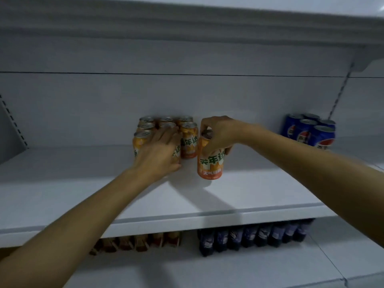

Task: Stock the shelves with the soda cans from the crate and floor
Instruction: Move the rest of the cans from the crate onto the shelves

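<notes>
Now right hand [218, 134] fingers [205, 126] grip orange can [210, 163].

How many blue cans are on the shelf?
5 blue cans show, bunched at the shelf's far right by the back wall: two in back, two in the middle, one in front. More may hide behind them.

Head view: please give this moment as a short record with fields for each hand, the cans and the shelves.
left hand: left hand rests on a front can of the orange can group
right hand: right hand grips the orange can by its top, upright, beside the group
other cans: blue cans at the back right
shelf: white shelf bears all cans
lower shelf: dark packs and brown packs, blurred
</notes>
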Demonstrator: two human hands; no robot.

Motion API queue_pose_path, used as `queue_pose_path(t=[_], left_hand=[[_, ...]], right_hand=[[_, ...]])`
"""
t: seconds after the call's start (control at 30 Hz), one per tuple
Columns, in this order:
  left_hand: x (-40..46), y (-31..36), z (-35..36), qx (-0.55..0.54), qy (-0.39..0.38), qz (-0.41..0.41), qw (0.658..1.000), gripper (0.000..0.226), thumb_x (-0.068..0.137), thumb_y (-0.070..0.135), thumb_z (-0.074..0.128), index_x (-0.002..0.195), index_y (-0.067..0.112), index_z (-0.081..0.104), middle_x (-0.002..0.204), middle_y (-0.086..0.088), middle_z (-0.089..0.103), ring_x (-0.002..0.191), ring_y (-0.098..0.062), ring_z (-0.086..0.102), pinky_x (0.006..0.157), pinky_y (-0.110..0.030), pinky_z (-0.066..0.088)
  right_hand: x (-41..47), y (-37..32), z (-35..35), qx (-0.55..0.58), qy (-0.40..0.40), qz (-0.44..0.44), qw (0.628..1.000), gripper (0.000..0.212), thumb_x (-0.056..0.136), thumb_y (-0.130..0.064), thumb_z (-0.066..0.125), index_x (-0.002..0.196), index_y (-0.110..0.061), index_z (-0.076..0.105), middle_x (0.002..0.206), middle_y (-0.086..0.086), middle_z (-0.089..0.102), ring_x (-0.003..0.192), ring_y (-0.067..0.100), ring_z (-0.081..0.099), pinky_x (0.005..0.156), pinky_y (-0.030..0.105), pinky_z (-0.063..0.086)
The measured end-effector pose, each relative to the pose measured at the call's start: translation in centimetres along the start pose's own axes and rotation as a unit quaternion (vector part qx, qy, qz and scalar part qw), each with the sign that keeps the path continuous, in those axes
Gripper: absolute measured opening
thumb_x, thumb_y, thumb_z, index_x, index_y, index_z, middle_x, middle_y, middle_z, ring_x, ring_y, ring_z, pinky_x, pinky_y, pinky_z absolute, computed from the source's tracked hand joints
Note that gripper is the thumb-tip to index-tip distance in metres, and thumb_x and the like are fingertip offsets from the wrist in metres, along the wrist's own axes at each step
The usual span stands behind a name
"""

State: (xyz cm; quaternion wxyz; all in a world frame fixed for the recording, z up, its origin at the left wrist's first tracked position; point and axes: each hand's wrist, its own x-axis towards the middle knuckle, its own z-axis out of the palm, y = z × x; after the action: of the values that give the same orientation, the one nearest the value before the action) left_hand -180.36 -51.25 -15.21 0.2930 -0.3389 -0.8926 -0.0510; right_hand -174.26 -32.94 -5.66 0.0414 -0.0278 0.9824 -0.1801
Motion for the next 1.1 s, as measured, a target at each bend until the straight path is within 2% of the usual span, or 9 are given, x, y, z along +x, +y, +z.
queue_pose_path(t=[0.07,0.23,0.33,0.43,0.6,0.77,0.9,1.0,1.1], left_hand=[[1.3,-1.7,1.1,0.017,0.031,-0.022,0.999,0.075,0.061,0.039,0.076,0.126,0.005,0.058,0.131,-0.016,0.057,0.121,-0.038,0.053,0.100,-0.050,0.042],[2.5,-3.7,2.7,0.008,-0.087,-0.108,0.990,0.094,0.065,0.051,0.078,0.143,0.019,0.037,0.143,-0.004,0.044,0.132,-0.028,0.040,0.106,-0.042,0.031],[2.6,-3.8,3.2,0.009,-0.077,-0.106,0.991,0.095,0.064,0.045,0.081,0.143,0.017,0.037,0.144,-0.005,0.044,0.133,-0.028,0.039,0.108,-0.040,0.028],[2.8,-3.7,3.0,0.018,-0.102,-0.119,0.987,0.094,0.066,0.042,0.081,0.144,0.016,0.035,0.145,-0.005,0.042,0.134,-0.027,0.037,0.108,-0.038,0.025],[2.6,-3.2,2.5,0.029,-0.103,-0.112,0.988,0.093,0.067,0.041,0.081,0.144,0.015,0.035,0.146,-0.006,0.041,0.134,-0.026,0.037,0.105,-0.038,0.025],[2.6,-2.7,2.0,0.033,-0.117,-0.118,0.985,0.092,0.070,0.040,0.079,0.145,0.016,0.032,0.148,-0.005,0.038,0.136,-0.025,0.034,0.108,-0.037,0.023],[2.6,-2.3,1.6,0.048,-0.139,-0.127,0.981,0.092,0.073,0.041,0.077,0.147,0.017,0.028,0.151,-0.004,0.032,0.139,-0.024,0.030,0.110,-0.037,0.019],[2.5,-2.3,1.6,0.035,-0.129,-0.121,0.984,0.091,0.072,0.040,0.077,0.147,0.016,0.029,0.151,-0.005,0.034,0.139,-0.025,0.029,0.111,-0.037,0.016],[2.3,-3.1,0.7,0.006,-0.146,-0.104,0.984,0.095,0.074,0.047,0.073,0.150,0.017,0.023,0.155,-0.006,0.027,0.143,-0.024,0.022,0.116,-0.040,0.009]], right_hand=[[2.0,0.6,0.0,-0.001,-0.016,0.005,1.000,0.058,0.068,-0.026,0.085,0.111,-0.023,0.045,0.107,0.001,0.052,0.090,0.023,0.058,0.060,0.034,0.060],[6.0,1.0,0.3,0.012,-0.040,-0.031,0.999,0.057,0.068,-0.025,0.085,0.109,-0.024,0.045,0.107,0.001,0.054,0.090,0.021,0.058,0.065,0.038,0.061],[7.8,0.8,0.8,0.031,-0.060,-0.040,0.997,0.054,0.068,-0.025,0.086,0.108,-0.024,0.049,0.106,-0.001,0.055,0.089,0.019,0.058,0.067,0.040,0.061],[9.1,0.4,1.2,0.034,-0.071,-0.036,0.996,0.057,0.068,-0.029,0.085,0.115,-0.017,0.056,0.109,0.003,0.058,0.084,0.018,0.060,0.061,0.036,0.061],[9.5,0.5,0.1,0.010,-0.071,-0.051,0.996,0.058,0.074,-0.028,0.082,0.121,-0.009,0.054,0.100,0.004,0.057,0.071,0.014,0.060,0.055,0.029,0.059],[9.2,0.8,-0.5,-0.019,-0.064,-0.075,0.995,0.045,0.078,-0.014,0.078,0.118,-0.005,0.060,0.109,0.009,0.055,0.091,0.024,0.062,0.067,0.030,0.059],[9.2,1.0,-0.3,-0.014,-0.056,-0.089,0.994,0.038,0.079,-0.012,0.077,0.113,-0.007,0.061,0.109,0.008,0.054,0.093,0.023,0.061,0.068,0.031,0.059],[9.0,0.8,-0.3,-0.064,-0.044,-0.096,0.992,0.043,0.079,-0.020,0.076,0.117,-0.008,0.060,0.110,0.007,0.056,0.085,0.020,0.059,0.059,0.024,0.052],[8.4,0.2,-0.3,-0.169,0.024,-0.125,0.977,0.052,0.079,-0.034,0.073,0.121,-0.008,0.057,0.118,0.010,0.059,0.101,0.025,0.058,0.071,0.031,0.045]])
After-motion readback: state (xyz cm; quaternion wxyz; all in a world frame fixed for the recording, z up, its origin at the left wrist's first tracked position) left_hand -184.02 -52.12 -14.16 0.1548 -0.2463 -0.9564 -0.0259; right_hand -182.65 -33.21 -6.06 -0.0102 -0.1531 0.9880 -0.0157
